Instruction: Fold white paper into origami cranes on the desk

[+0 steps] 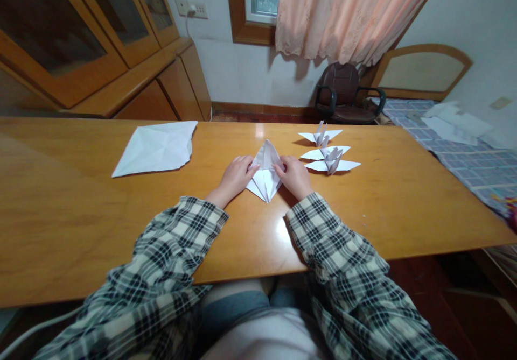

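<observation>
A white sheet of paper folded into a kite-like diamond (266,161) lies on the wooden table in front of me, one point facing away and the other toward me. My left hand (236,177) grips its left edge, thumb on top and fingers partly hidden. On the opposite edge, my right hand (296,176) pinches the paper the same way. Creases and a centre slit show in its near half. Right of my right hand stand three folded paper cranes with spread wings: a near one (333,164), a middle one (323,153) and a far one (320,135).
On the left of the table (72,231) lies a creased white paper sheet (157,147) with a ragged right edge. Beyond the table are a wooden cabinet (149,96), a brown armchair (341,91) and a bed with a checked cover (464,161).
</observation>
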Motion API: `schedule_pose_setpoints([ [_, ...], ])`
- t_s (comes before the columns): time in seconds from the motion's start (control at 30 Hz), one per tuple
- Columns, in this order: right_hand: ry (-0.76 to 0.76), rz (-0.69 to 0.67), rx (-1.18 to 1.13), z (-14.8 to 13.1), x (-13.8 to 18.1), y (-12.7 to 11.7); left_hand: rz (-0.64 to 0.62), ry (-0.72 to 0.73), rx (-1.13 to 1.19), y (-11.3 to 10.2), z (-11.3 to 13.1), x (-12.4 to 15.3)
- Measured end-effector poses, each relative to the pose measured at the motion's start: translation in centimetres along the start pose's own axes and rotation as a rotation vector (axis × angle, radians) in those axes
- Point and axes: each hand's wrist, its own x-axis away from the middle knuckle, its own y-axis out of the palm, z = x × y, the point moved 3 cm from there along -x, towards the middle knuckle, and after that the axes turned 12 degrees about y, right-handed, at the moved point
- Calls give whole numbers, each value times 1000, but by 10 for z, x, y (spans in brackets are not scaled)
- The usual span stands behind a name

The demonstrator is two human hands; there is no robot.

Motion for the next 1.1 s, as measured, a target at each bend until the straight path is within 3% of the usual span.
schedule_pose_setpoints([
  [0.7,-7,53,-341,-5,1,19,-4,-11,-23,3,0,0],
  [1.1,-25,-11,-451,-12,3,17,6,-2,-55,4,-2,2],
])
